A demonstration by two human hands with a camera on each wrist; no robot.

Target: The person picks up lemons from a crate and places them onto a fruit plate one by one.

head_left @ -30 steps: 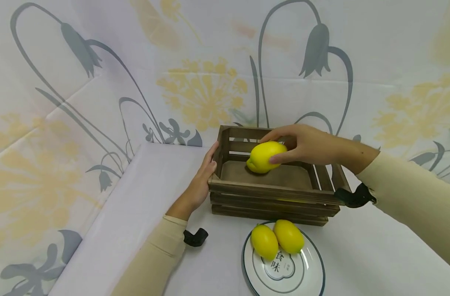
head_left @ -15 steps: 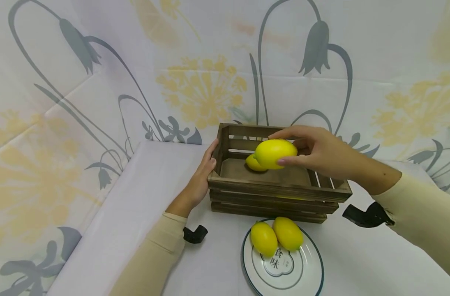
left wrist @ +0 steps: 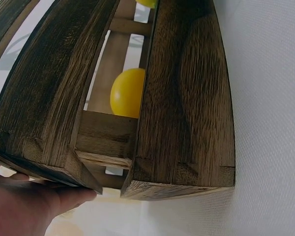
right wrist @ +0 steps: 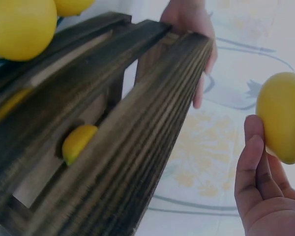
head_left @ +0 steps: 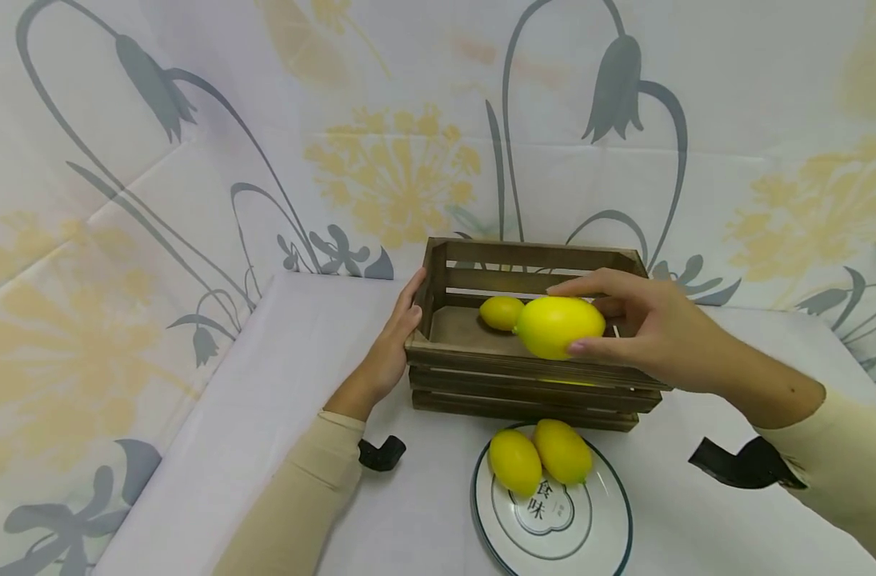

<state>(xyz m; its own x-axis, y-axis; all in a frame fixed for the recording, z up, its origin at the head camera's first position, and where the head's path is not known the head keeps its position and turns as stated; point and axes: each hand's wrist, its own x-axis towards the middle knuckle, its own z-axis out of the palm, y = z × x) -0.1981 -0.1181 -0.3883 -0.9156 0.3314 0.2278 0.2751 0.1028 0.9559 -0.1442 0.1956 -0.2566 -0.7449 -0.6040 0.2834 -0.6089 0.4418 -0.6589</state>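
My right hand pinches a yellow lemon between thumb and fingers, held up over the front right of a brown slatted wooden crate. In the right wrist view that lemon shows at the right, in the fingers. My left hand lies with extended fingers against the crate's left end. A second lemon rests on the crate floor, partly behind the held one. Through the front slats a bit of yellow shows. The left wrist view shows a lemon between the slats.
A white plate with a dark rim stands in front of the crate. It bears two lemons side by side near its back rim. White cloth covers the table. A flower-patterned sheet hangs behind the crate.
My right hand has moved right and toward the front of the crate, lifting the lemon. The lemon on the crate floor has come into fuller view. My left hand has stayed at the crate's end.
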